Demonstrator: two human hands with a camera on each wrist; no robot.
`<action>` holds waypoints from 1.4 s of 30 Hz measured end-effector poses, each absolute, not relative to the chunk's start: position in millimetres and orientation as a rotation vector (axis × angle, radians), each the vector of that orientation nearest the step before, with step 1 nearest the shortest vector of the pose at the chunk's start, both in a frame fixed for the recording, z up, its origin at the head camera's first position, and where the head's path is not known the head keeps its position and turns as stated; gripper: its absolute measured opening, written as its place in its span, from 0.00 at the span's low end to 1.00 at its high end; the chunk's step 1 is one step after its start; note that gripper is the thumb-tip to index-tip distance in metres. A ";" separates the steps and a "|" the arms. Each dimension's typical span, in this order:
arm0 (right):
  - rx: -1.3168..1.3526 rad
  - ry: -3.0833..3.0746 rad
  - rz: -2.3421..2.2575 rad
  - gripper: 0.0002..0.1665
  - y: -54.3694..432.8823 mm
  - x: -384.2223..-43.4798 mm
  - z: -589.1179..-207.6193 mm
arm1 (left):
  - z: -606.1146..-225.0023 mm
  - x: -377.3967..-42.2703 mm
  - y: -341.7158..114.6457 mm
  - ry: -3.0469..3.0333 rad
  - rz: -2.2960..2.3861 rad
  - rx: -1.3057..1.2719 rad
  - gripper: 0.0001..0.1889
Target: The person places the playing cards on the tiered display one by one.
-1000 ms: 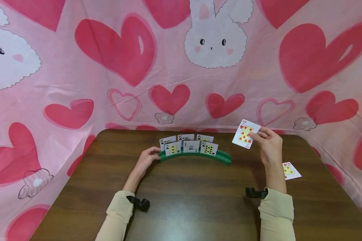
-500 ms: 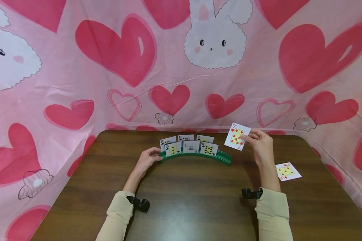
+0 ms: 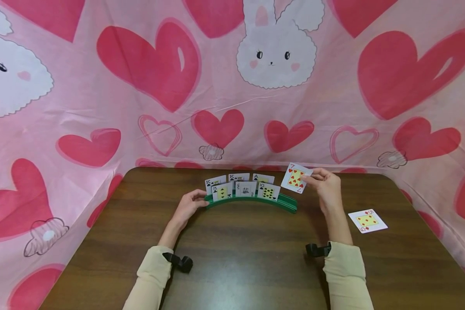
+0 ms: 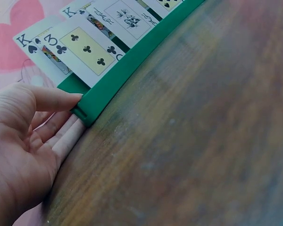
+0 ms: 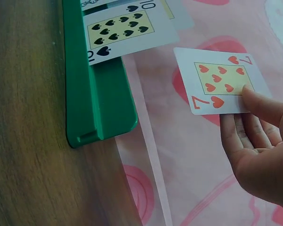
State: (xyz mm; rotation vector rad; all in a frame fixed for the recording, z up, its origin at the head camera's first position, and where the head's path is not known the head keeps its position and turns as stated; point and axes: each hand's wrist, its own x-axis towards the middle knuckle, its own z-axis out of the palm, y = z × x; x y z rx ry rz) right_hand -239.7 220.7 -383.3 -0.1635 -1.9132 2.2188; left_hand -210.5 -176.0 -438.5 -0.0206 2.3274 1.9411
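Note:
A curved green card holder (image 3: 286, 204) stands on the table with several playing cards in two rows. The front row shows a three of clubs (image 4: 87, 49), a joker (image 3: 246, 188) and a ten of spades (image 5: 127, 30); two kings and an ace stand behind. My left hand (image 3: 189, 204) pinches the holder's left end between thumb and fingers. Up in the air, just right of the ace, my right hand (image 3: 327, 187) holds a seven of hearts (image 3: 294, 178), thumb on its face and fingers behind. In the right wrist view that card is apart from the holder.
A five of diamonds (image 3: 368, 221) lies face up on the brown wooden table (image 3: 248, 258), right of my right forearm. Behind the table's far edge hangs a pink cloth (image 3: 224, 94) with hearts and rabbits.
My right hand has moved left with the seven of hearts, closer to the holder's right end and slightly lower. The five of diamonds is now fully uncovered. My left hand stays put.

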 end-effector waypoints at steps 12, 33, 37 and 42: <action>-0.216 -2.032 2.131 0.13 221.8 -242.1 -390.7 | -437.6 -209.5 -175.5 2.339 1.936 -0.016 0.15; -0.241 -2.120 2.096 0.14 218.0 -242.7 -400.0 | -476.8 -229.7 -182.5 2.367 1.940 -0.048 0.15; -0.230 -2.116 2.100 0.15 216.0 -244.3 -401.8 | -476.7 -228.9 -182.1 2.364 1.942 -0.056 0.15; -0.230 -2.124 2.108 0.16 214.5 -245.1 -402.8 | -469.1 -226.6 -181.1 2.365 1.932 -0.048 0.14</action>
